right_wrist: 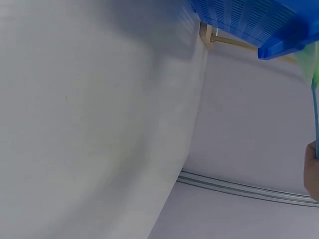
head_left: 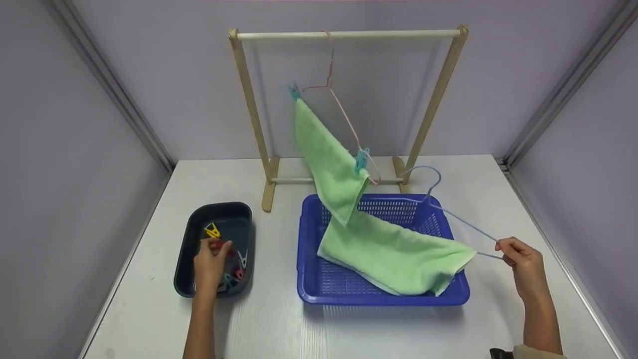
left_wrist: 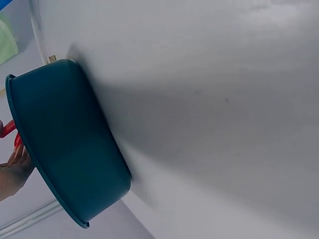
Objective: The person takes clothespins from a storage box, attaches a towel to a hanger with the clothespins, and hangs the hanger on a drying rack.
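My left hand (head_left: pixel 209 264) reaches into a dark teal tub (head_left: pixel 187 271) and pinches a red clothespin (left_wrist: pixel 9 129) between thumb and fingers. Several other clothespins, among them a yellow clothespin (head_left: pixel 213 231), lie in the tub. On the right, my right hand (head_left: pixel 524 264) grips one corner of a light blue wire hanger (head_left: pixel 466 221). The hanger's hook points up and away, and its lower bar passes behind a green towel (head_left: pixel 389 254). That towel lies over the blue basket (head_left: pixel 384 300), its right corner near the basket's edge.
A wooden rack (head_left: pixel 433 104) with a white rail stands at the back. From the rail hangs a pink hanger (head_left: pixel 344 110), tilted, with another green towel (head_left: pixel 324 154) clipped on by teal clothespins. This towel's lower tip overlaps the basket. Grey walls (head_left: pixel 89 199) enclose the white table.
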A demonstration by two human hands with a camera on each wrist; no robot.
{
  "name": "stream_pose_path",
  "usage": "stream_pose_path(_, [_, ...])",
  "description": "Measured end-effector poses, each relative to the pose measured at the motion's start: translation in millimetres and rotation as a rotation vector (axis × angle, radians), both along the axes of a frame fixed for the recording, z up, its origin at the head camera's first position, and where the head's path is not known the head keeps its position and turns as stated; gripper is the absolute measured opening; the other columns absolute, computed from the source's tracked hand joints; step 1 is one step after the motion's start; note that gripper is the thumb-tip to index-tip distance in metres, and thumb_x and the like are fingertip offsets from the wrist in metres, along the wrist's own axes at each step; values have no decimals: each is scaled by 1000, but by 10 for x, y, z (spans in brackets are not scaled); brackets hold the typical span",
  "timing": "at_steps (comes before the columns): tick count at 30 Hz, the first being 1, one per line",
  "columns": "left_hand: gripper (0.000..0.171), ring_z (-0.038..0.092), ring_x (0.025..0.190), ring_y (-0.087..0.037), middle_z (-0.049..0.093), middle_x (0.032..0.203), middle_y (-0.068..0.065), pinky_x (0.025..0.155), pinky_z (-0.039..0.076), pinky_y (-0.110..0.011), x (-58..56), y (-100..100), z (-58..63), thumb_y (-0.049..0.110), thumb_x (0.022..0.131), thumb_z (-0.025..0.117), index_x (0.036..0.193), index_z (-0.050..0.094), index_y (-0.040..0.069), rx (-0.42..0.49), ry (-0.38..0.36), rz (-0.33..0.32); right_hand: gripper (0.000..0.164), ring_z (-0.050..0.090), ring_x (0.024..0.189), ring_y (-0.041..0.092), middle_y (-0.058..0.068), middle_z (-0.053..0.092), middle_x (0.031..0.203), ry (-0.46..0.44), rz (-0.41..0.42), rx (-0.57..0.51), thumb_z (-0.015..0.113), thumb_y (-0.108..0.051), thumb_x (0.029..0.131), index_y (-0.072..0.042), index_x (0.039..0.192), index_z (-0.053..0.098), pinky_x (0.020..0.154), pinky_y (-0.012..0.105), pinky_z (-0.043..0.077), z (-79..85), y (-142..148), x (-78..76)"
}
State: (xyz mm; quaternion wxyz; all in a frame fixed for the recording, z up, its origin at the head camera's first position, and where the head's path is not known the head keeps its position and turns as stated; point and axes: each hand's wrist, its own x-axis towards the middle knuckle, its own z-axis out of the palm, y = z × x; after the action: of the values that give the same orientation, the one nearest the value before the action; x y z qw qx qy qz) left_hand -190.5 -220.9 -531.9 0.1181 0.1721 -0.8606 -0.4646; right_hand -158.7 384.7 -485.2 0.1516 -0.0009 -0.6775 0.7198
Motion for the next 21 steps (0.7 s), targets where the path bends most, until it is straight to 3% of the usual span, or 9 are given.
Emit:
stream_pose_path(4, [38,56,101,-37,55,109,-26,83,44,-46,6,-2,4,22,91,59,113,47,-6,4,-6,-8,18,42,69,16,6,56,73,56,80,57,48,6,92,11,78,59,59,21,36,19,55,26])
stream_pose_path(10, [38,56,101,-37,56,109,-26,83,45,-46,1,2,9,22,91,59,113,48,-7,-1,-8,-9,25,33,64,14,10,48,71,198,235,8,38,17,90,12,78,59,55,29,23,8,99,34])
stream_pose_path(21, [41,56,101,-37,56,110,-25,84,45,-45,7,9,35,25,92,58,115,47,-7,4,-9,-13,28,41,68,13,6,53,76,226,296,-102,34,16,92,12,78,57,62,21,36,110,-14,41])
